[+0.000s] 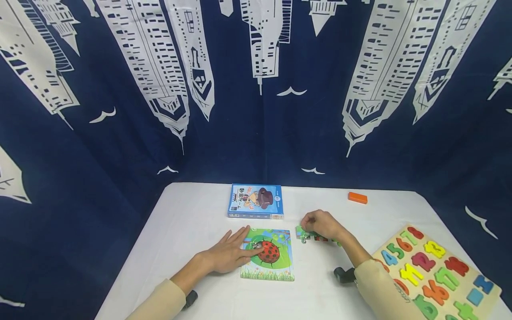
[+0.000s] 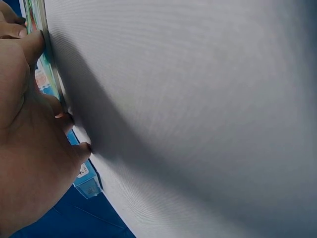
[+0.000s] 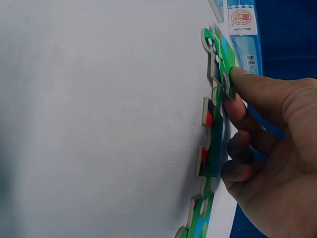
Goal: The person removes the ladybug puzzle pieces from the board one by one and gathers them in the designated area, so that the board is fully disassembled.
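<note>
In the head view my left hand (image 1: 230, 253) rests with spread fingers on the left side of a square ladybug puzzle (image 1: 267, 270), which lies flat on the white table. Right of it, my right hand (image 1: 325, 224) pinches a green puzzle piece (image 3: 230, 59) between thumb and fingers. More puzzle pieces (image 3: 214, 156), green with red and black parts, lie in a row on the table beneath that hand; its fingers partly hide them in the head view. Up close, the left wrist view shows the left hand (image 2: 34, 134) at the puzzle's edge, its picture mostly hidden.
Behind the ladybug puzzle lies a blue box (image 1: 256, 202) with a cartoon figure in a hat. An orange block (image 1: 358, 198) is at the back right. A wooden board (image 1: 495, 291) with colourful numbers stretches along the right side, close to the right forearm.
</note>
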### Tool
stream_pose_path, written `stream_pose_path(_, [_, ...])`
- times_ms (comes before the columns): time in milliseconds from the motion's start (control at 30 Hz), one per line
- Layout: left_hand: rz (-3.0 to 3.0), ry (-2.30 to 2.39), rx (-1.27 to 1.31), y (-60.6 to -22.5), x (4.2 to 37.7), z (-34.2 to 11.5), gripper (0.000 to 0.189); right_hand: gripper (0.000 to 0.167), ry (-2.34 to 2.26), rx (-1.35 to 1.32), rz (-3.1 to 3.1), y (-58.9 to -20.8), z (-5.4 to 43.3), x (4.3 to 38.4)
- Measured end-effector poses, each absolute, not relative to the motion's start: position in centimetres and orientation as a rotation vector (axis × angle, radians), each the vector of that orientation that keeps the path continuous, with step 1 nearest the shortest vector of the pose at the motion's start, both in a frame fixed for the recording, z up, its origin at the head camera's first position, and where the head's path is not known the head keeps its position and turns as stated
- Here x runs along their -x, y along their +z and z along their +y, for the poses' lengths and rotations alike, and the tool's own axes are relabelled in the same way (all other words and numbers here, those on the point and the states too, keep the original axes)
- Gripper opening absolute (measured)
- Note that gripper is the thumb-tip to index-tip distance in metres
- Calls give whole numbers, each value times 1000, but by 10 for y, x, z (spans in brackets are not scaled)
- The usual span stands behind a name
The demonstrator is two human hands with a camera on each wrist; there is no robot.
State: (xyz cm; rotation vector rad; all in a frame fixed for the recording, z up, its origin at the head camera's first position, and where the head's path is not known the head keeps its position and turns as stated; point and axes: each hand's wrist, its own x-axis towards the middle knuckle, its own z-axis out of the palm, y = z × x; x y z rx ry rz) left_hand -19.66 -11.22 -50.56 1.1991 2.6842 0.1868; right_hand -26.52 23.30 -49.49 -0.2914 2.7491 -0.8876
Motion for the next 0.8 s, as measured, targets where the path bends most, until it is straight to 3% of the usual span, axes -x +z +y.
stream_pose_path(800, [2690, 205, -1215, -506, 196, -114, 44, 4, -856, 270, 2765, -497, 229, 263])
